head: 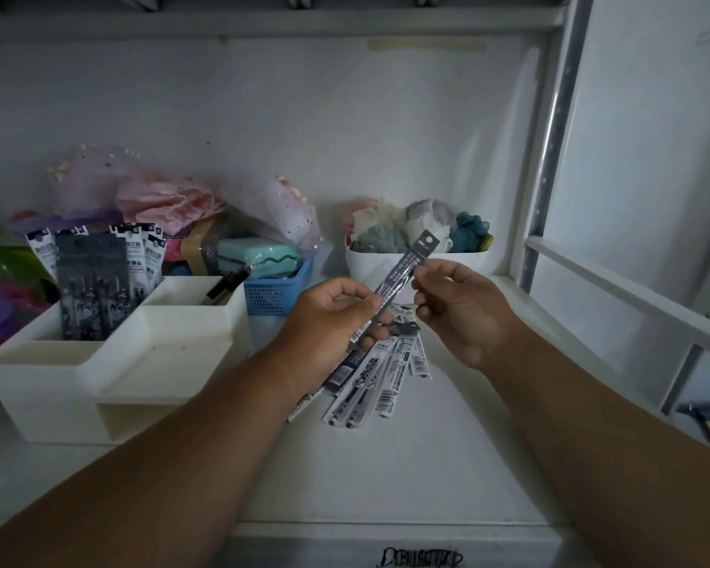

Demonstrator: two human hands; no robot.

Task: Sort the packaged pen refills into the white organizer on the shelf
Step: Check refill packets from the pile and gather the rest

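Both hands meet at the centre of the view over a white shelf. The left hand has its fingers curled round the lower end of a dark refill pack, and the right hand pinches the same pack near its upper part between thumb and fingertips. The pack slants up toward 1 o'clock, its top reaching the front of a white tub of cloth pieces.

Below the hands, toward 6 o'clock, a fan of loose packs lies flat on the shelf, barcodes showing; the left hand may also be touching the nearest ones, but the overlap hides it.

At 9 o'clock stands the white organizer. Its rear left compartment holds upright sorted packs, dark ones in front and white ones behind. The rear right compartment holds a small black item.

A blue basket sits at 11 o'clock just behind the organizer, with pink bags piled behind it.
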